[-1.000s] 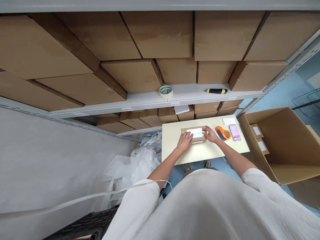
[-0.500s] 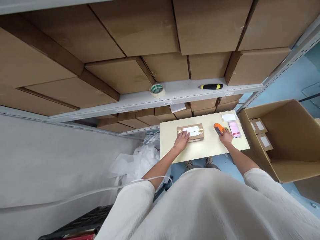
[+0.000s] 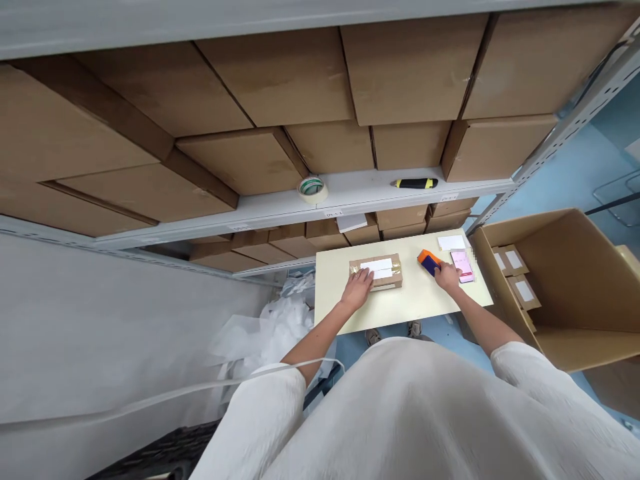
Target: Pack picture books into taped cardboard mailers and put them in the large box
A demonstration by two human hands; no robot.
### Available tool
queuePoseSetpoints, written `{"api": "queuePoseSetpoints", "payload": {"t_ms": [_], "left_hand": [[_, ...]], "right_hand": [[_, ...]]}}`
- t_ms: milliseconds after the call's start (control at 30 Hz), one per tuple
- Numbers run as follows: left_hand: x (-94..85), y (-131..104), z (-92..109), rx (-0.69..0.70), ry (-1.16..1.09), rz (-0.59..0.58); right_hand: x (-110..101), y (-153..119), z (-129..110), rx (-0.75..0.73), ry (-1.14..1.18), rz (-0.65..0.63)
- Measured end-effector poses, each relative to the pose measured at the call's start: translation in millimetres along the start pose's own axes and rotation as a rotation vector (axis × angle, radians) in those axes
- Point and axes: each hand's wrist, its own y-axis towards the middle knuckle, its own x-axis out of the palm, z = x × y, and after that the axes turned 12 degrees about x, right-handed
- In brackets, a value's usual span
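A small cardboard box with a white label and clear tape (image 3: 389, 266) lies on the cream table (image 3: 390, 313). My left hand (image 3: 359, 288) rests on the box's left part, fingers spread over the label's edge. On the right, my right hand (image 3: 448, 277) grips an orange and dark blue tool (image 3: 429, 261), which looks like a tape dispenser, by its near end. Just beside that hand is a phone with a pink screen (image 3: 463, 265). Behind the phone lies a white paper (image 3: 451, 242).
Shelves hold many cardboard boxes (image 3: 280, 73). A tape roll (image 3: 313, 189) and a black-yellow cutter (image 3: 415, 183) lie on the shelf edge. A large open carton (image 3: 590, 280) with small labelled boxes (image 3: 524, 291) stands right. White wrapping (image 3: 285, 327) is piled left of the table.
The camera view has shifted slightly. The orange tool has turned in my right hand and now shows its dark blue side. My left hand stays on the box.
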Motion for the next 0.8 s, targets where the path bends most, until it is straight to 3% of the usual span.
{"api": "queuePoseSetpoints", "payload": {"t_ms": [133, 267, 467, 600, 800], "left_hand": [[-1.9, -2.4, -3.4, 0.023, -0.023, 0.029], [-2.3, -6.1, -11.4, 0.069, -0.061, 0.073], [-3.7, -9.7, -21.4, 0.161, -0.021, 0.116], [-3.8, -15.4, -23.1, 0.157, -0.010, 0.165], [-3.7, -19.9, -23.6, 0.133, -0.034, 0.189]], "right_hand": [[-29.5, 6.1, -31.7, 0.009, 0.228, -0.120], [-50.2, 2.9, -79.2, -0.097, 0.494, -0.350], [-46.4, -19.5, -151.3, -0.206, 0.595, -0.713], [-32.5, -27.3, -174.1, -0.273, 0.512, -0.744], [-34.5, -17.1, -171.6, -0.329, 0.461, -0.717]]}}
